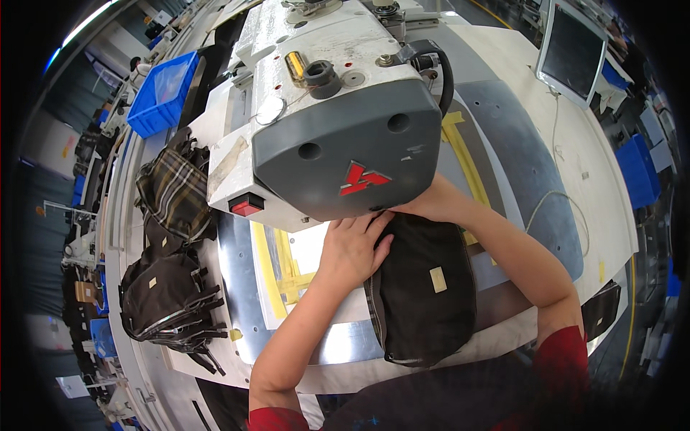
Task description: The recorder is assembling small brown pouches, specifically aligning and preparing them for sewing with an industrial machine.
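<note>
While pressed flat under both hands, black pouch (424, 294) sits on worktop (575, 165), top edge tucked under sewing machine head (338, 136).

Left hand (353, 248): palm down on pouch's upper left corner, fingers spread toward needle area; grip released, pressing only, nothing grasped.
Right hand (424, 205): mostly hidden beneath machine head, at pouch's top edge; cannot tell grip state.
Pouch: zipper along left side, small tan label on face, lower half hanging toward worktop's near edge.
Needle: hidden behind grey housing; stitching contact not visible.
Stack at left: dark pouches (169, 302) and plaid ones (176, 190) piled well apart from hands.
Progress, judged: pouch positioned at needle; seam appears under way or about to begin; no finished stitch line visible, so remainder uncertain.
</note>
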Demonstrator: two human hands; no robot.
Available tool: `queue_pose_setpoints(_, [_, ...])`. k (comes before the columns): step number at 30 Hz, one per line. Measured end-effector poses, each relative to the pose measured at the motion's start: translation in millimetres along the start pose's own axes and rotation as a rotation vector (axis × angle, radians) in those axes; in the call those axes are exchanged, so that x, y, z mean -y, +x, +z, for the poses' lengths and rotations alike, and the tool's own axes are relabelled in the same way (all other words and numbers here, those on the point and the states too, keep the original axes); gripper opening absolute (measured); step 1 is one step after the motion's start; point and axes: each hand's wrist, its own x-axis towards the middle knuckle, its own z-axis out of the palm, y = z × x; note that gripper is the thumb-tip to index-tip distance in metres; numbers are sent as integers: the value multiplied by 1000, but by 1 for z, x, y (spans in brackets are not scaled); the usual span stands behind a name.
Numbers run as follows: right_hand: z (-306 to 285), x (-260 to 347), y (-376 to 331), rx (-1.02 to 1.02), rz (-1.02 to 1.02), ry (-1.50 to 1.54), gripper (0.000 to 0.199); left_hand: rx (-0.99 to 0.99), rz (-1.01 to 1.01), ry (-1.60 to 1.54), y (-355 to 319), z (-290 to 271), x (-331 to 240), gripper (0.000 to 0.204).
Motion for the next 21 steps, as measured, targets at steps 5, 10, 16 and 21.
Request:
queue_pose_setpoints(5, [-4,-3,2,-109,-272,-438,14,-13,4,-22,1,2,0,36])
queue_pose_setpoints(10, [-27,2,-2,-387,-205,-893,3,1,-23,-16,0,1,-2,36])
queue_pose_setpoints(16, [-10,24,-27,-155,-396,-763,16,0,-31,-19,-1,2,-2,36])
queue_pose_setpoints(21, [-3,20,-30,-137,-487,-767,20,-4,-29,-28,-1,3,-2,37])
